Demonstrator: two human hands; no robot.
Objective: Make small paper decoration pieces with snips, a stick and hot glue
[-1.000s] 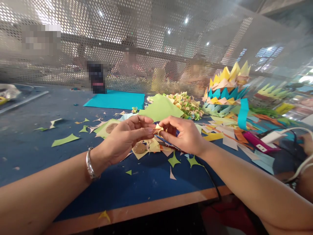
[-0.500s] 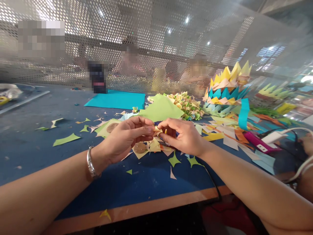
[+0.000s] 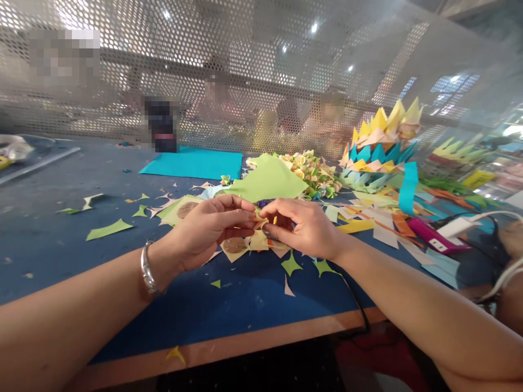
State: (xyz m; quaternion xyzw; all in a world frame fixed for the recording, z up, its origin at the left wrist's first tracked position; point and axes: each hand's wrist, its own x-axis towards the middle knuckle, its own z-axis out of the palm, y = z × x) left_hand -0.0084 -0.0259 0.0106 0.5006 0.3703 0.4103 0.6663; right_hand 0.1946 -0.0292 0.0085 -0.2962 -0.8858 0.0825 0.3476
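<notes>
Between my two hands is a small cream paper piece, pinched by the fingertips and partly covered by them. My left hand, with a silver bangle at the wrist, grips it from the left. From the right, my right hand holds its other side with thumb and bent fingers. Under and behind the hands lie a green paper sheet, a round wooden disc on cream paper and several paper scraps. A heap of small folded paper pieces stands behind.
Crown-like stacks of zigzag paper stand at the back right. A turquoise sheet lies at the back. To the right are a magenta device with a white plug and cables. A perforated metal screen rises behind the blue table.
The cream paper piece has turned slightly between my fingertips. Both hands keep nearly the same place, and the view has shifted a little.
</notes>
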